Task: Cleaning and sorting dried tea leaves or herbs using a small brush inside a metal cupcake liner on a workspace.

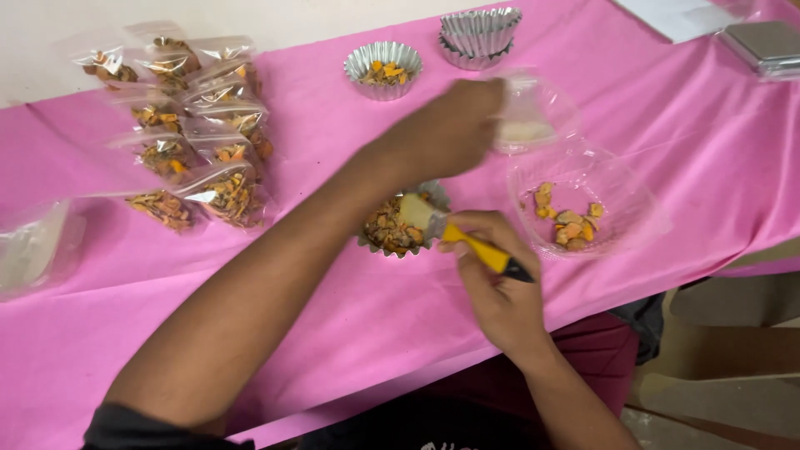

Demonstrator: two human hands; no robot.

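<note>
Already several filled bags piled far left. Left hand grips clear bag, fingers closed; right hand clenches yellow-handled brush over foil cup of orange pieces, centre table. Cup not yet emptied; second filled cup waits.

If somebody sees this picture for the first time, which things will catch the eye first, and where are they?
First the bright pink tablecloth that covers the table. At its middle, the right hand holds a yellow-handled brush over a foil cup of orange pieces, while the left hand reaches across to a clear plastic bag. At the upper left lie filled clear bags in rows, and a clear bowl with a few orange pieces stands at the right.
</note>
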